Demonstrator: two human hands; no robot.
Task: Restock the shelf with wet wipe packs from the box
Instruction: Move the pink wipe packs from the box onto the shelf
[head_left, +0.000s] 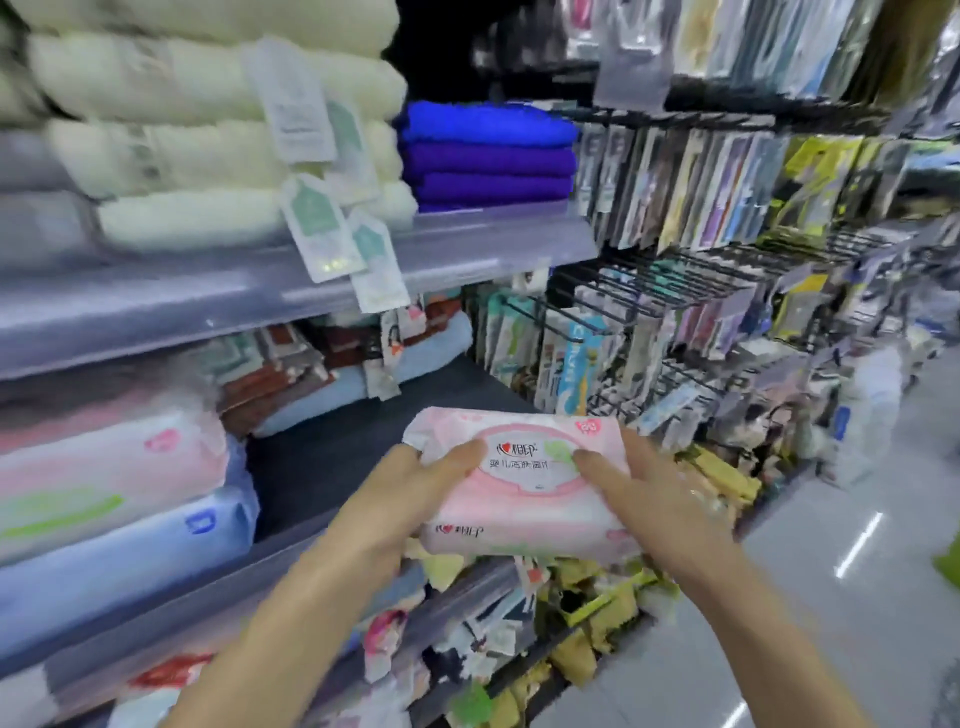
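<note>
A pink wet wipe pack (524, 499) with a white oval lid label is held flat in front of the middle shelf (332, 457). My left hand (410, 493) grips its left end, thumb on top. My right hand (649, 499) grips its right end, thumb on the label. On the shelf at the left lie stacked wipe packs: a pink one (104, 467) on top of a blue one (119, 561). A bare dark stretch of shelf lies between those stacks and the held pack. The box is out of view.
Cream towels (208, 135) and blue towels (488, 156) fill the upper shelf. Folded towels (332, 374) sit at the back of the middle shelf. Hook racks with hanging packets (701, 260) stand to the right. The grey aisle floor (857, 597) is at lower right.
</note>
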